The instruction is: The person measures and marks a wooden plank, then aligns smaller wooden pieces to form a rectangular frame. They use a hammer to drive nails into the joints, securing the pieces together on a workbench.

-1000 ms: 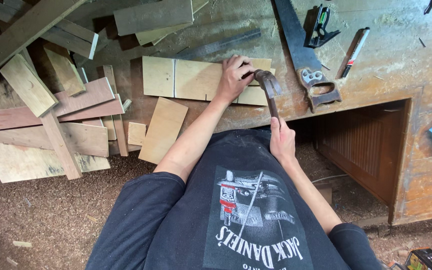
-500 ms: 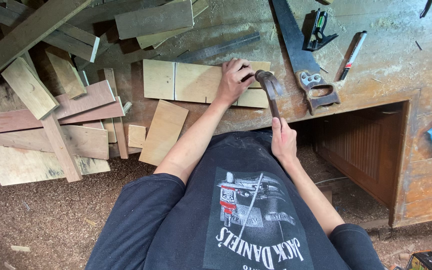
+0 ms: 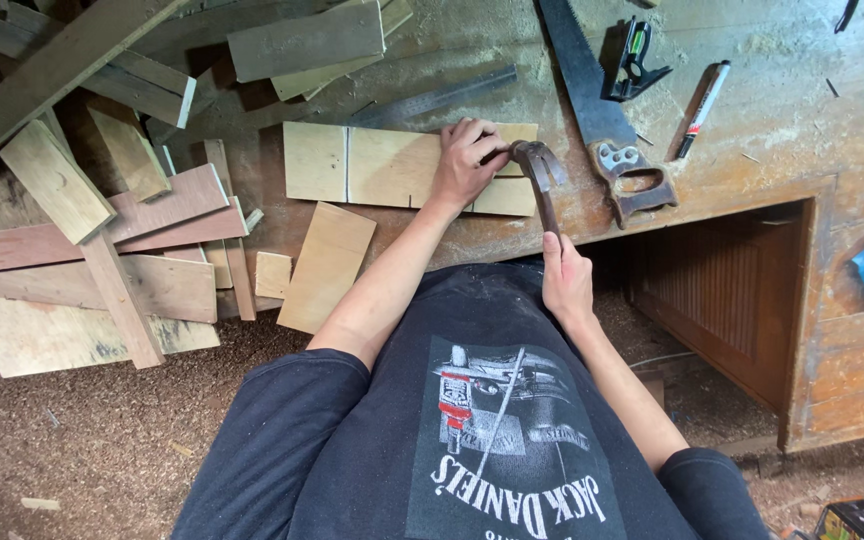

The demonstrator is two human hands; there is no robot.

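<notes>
R hand (image 3: 565, 283) fist shut round rusty claw hammer's (image 3: 540, 172) handle end, for swing. L hand (image 3: 469, 160) fingers pinched shut, prob w/ nail, pinning pale plywood strip (image 3: 382, 168) just beyond; handsaw (image 3: 602, 110) right of hammer head.

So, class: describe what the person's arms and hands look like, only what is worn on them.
Both arms are bare from the short dark sleeves down. The left hand and right hand wear no gloves, and no watch, ring or bracelet shows.

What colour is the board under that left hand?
Pale yellowish tan, bare plywood with a thin dark pencil line across it. The head view shows it best.
</notes>
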